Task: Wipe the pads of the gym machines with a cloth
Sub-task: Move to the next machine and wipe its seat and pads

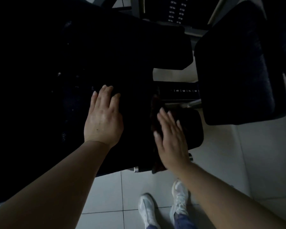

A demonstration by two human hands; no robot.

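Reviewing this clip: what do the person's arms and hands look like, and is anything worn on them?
Both forearms are bare as far as the frame shows, with no sleeve in view. The left hand and right hand wear no gloves; no rings, watch or wristband are visible. The right hand's fingers are slightly motion-blurred.

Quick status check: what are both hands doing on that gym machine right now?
Left hand flat on the big black pad, fingers straight. Right hand presses a dark cloth at the pad's edge, blurred. Nothing in the way.
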